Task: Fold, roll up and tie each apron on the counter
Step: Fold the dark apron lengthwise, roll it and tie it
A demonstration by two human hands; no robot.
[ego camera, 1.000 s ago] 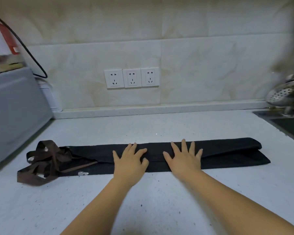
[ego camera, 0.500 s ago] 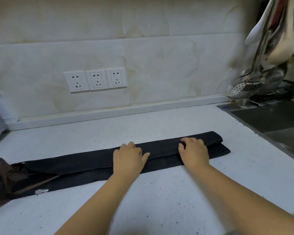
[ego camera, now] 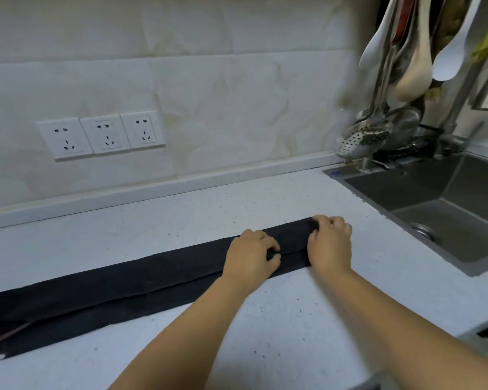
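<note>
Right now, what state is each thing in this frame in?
Black fabric apron, folded into a long narrow strip, flat on the counter, not yet rolled.
Left hand, fingers curled, pinching the strip near its right end.
Right hand, fingers curled over the strip's right end.
Three white wall sockets, nothing plugged in.
Metal and white utensils, hanging by the sink.
</note>
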